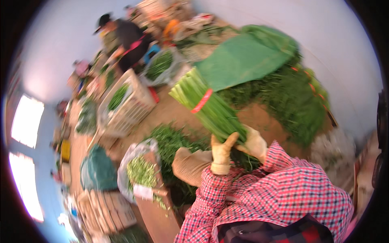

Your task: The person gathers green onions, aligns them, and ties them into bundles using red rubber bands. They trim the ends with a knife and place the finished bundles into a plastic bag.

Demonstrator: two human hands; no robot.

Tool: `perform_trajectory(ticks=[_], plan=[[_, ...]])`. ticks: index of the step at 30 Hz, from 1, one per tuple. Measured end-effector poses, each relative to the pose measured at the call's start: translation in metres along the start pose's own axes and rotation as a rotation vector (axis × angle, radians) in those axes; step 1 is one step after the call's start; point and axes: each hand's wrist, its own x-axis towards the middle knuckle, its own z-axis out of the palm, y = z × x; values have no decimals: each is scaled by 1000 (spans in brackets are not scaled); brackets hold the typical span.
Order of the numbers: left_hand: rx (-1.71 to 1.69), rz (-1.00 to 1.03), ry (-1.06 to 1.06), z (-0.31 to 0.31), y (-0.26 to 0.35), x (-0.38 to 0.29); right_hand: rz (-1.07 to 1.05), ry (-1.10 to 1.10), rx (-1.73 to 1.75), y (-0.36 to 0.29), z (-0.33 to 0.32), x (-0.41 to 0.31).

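Note:
A thick bunch of long green vegetable stalks [215, 112] slants up and left in front of me, its pale cut ends farthest from my body. A red band [202, 101] wraps it near those ends. My left hand [222, 150], in a cream work glove, grips the lower part from the near side, thumb against the stalks. On the other side my gloved right hand [253, 144] holds the same end, its fingers partly hidden by the bunch. Loose greens [177, 139] lie on the ground beyond my knee [191, 165].
At left, a wooden bench [158, 220] bears a broad pale blade with a wooden handle [160, 192], beside a plastic bag of chopped trimmings [141, 171]. Farther off stand a plastic crate [133, 106] and a bent-over person [130, 42]. A green cloth [246, 57] covers piled greens [285, 100].

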Motion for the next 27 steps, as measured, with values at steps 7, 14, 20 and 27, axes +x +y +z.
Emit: perform_trajectory(ticks=[7,14,20,27], plan=[[-16,-408,-55,52,-83,-17,417,195,-61,60,-52,-41],[406,-681,-487,72,-134,-35,891,550,-29,100,-103,-95],[348,-618,-539,59,-117,-24,686,921,240,152,-168,-102],[215,-359,-135,-31,-17,12,598,1054,160,165,-264,-63]])
